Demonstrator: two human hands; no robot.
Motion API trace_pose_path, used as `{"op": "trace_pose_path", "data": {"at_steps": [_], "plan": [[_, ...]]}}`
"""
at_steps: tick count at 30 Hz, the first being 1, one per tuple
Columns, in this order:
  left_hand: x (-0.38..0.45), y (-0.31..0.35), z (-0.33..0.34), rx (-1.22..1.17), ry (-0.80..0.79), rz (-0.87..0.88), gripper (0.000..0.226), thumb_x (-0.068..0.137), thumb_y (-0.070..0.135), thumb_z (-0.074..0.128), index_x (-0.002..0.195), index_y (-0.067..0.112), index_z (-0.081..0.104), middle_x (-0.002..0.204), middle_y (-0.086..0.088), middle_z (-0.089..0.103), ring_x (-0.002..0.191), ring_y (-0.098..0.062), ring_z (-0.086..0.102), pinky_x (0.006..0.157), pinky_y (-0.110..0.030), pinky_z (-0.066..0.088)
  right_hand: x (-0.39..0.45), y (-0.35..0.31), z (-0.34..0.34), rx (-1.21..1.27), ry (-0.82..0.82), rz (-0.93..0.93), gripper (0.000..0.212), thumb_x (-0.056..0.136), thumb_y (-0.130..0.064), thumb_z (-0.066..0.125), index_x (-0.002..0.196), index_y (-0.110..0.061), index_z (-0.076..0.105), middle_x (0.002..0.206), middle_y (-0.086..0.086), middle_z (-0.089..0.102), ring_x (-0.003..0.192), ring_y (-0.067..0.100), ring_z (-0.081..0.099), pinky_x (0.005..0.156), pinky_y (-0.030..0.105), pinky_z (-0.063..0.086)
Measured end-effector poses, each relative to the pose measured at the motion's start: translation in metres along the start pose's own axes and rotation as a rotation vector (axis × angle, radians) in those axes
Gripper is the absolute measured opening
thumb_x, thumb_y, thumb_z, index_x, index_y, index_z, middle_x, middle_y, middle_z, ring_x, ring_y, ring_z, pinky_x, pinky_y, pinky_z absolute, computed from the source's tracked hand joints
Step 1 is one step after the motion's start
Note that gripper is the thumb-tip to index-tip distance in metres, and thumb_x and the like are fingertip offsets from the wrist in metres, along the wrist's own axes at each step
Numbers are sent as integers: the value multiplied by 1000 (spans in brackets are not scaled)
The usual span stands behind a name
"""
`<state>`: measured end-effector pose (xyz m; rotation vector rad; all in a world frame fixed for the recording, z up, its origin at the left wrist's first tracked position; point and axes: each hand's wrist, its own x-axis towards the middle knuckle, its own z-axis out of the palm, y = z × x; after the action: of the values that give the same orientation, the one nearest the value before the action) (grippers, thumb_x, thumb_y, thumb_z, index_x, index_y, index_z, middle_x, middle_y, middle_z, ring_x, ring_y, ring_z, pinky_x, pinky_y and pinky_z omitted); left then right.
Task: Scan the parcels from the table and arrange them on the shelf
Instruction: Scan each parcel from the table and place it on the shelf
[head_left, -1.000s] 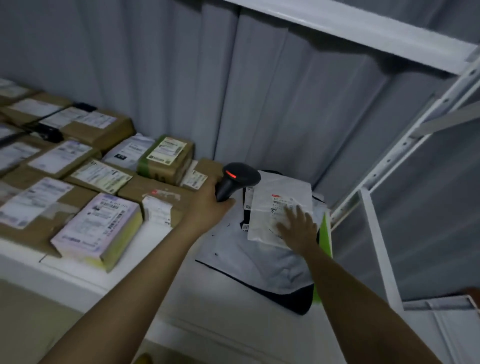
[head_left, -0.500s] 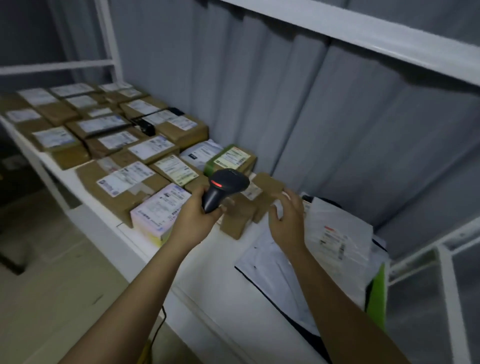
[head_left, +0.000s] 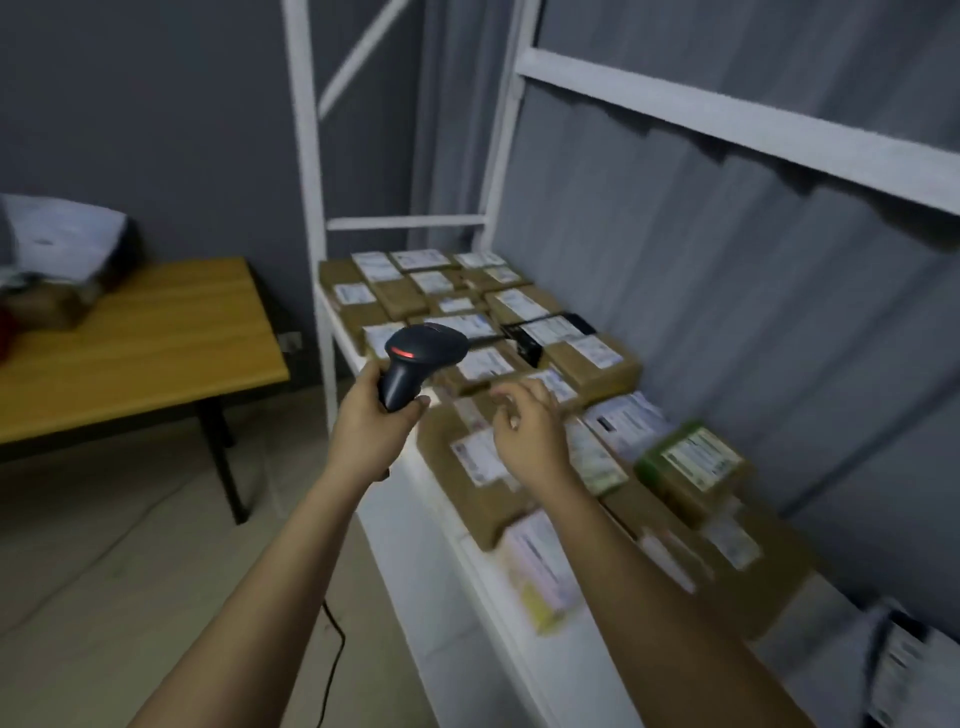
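Head camera, looking forward and down along a white metal shelf (head_left: 415, 525) that runs from the lower right toward the middle of the frame. Two bare forearms reach in from the bottom edge.

The left hand (head_left: 371, 431) is curled around the handle of a dark handheld barcode scanner (head_left: 422, 358), holding it upright just off the shelf's front edge. A small red light glows on the back of the scanner's head, and the head points away toward the parcels.

The right hand (head_left: 527, 431) hovers just above the shelf, beside the scanner, with its fingers loosely bent and spread; it holds nothing. It is blurred, so whether the fingertips touch the box beneath them cannot be told.

Rows of brown cardboard parcels (head_left: 467, 301) with white shipping labels cover the shelf surface, packed side by side from the far end to the near right. Among them lie a green box (head_left: 693, 467) with a white label toward the right, a black item (head_left: 530, 340) partly under a label near the middle, and a pale parcel with a yellow edge (head_left: 545, 582) at the shelf's front lip. Grey-white mailer bags (head_left: 914, 670) sit at the lower right corner.

To the left stands a wooden table (head_left: 140, 353) with black legs. More parcels on the table (head_left: 62, 254), a white bag and brown boxes, are heaped at its far left end, well apart from the hands. A thin dark cable (head_left: 332, 665) trails on the tiled floor. Grey curtains hang behind the shelf.
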<state>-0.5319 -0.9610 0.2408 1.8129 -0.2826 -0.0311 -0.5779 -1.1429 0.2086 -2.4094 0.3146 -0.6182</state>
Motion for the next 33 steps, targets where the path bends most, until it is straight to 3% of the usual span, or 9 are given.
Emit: {"op": "trace_pose_path", "data": {"at_steps": [5, 9, 12, 14, 18, 22, 26, 29, 33], "plan": [[78, -25, -91, 4, 128, 26, 25, 84, 17, 68, 102, 16, 51, 82, 2, 56, 71, -20, 55, 56, -34, 46, 81, -68, 94, 31, -106, -92, 26, 91, -8, 49, 110, -14, 66, 118, 4, 55, 107, 25, 53, 90, 40, 47], [130, -50, -165, 27, 213, 37, 28, 82, 13, 71, 103, 11, 52, 88, -1, 61, 77, -19, 59, 62, -24, 45, 130, -124, 166, 112, -184, -124, 21, 92, -8, 51, 105, -15, 66, 118, 4, 56, 108, 24, 55, 92, 35, 46], [155, -64, -216, 61, 272, 9, 29, 83, 15, 71, 105, 10, 52, 93, -6, 63, 82, -22, 60, 72, -36, 47, 156, -161, 219, 175, -257, -156, 20, 92, -4, 51, 103, -11, 67, 119, 10, 56, 114, 24, 50, 94, 26, 43], [170, -74, -248, 81, 300, -1, 29, 84, 15, 70, 105, 11, 52, 95, -6, 62, 83, -21, 60, 70, -35, 46, 172, -184, 250, 171, -314, -181, 21, 93, -4, 50, 104, -10, 67, 114, 8, 56, 105, 22, 54, 85, 13, 39], [199, -98, -305, 126, 390, -46, 27, 85, 14, 69, 106, 10, 52, 95, -6, 62, 80, -16, 58, 63, -25, 43, 203, -227, 316, 225, -428, -198, 19, 95, -8, 48, 98, -20, 62, 108, -3, 50, 101, 19, 56, 83, 33, 49], [234, -127, -359, 194, 493, -88, 29, 85, 17, 69, 108, 13, 52, 94, -1, 61, 78, -13, 58, 64, -29, 46, 238, -266, 386, 259, -532, -225, 18, 97, -11, 48, 96, -25, 60, 107, -8, 48, 99, 15, 56, 74, 29, 47], [278, -154, -413, 263, 596, -142, 26, 86, 19, 68, 104, 18, 49, 87, -3, 59, 72, -27, 59, 60, -41, 48, 287, -302, 459, 266, -611, -237, 17, 97, -10, 49, 101, -19, 64, 107, -5, 48, 92, 14, 53, 72, 27, 44], [313, -168, -453, 281, 659, -174, 23, 87, 16, 65, 102, 18, 48, 79, -1, 55, 62, -22, 53, 50, -32, 40, 324, -326, 510, 268, -667, -239, 18, 95, -9, 50, 101, -17, 66, 112, -1, 54, 94, 13, 52, 80, 30, 48], [345, -193, -505, 302, 739, -229, 26, 87, 15, 66, 105, 20, 48, 84, 4, 56, 67, -15, 56, 52, -29, 41, 356, -355, 576, 237, -780, -263, 19, 94, -11, 52, 91, -27, 61, 111, 2, 61, 96, 15, 56, 75, 26, 44]]}}
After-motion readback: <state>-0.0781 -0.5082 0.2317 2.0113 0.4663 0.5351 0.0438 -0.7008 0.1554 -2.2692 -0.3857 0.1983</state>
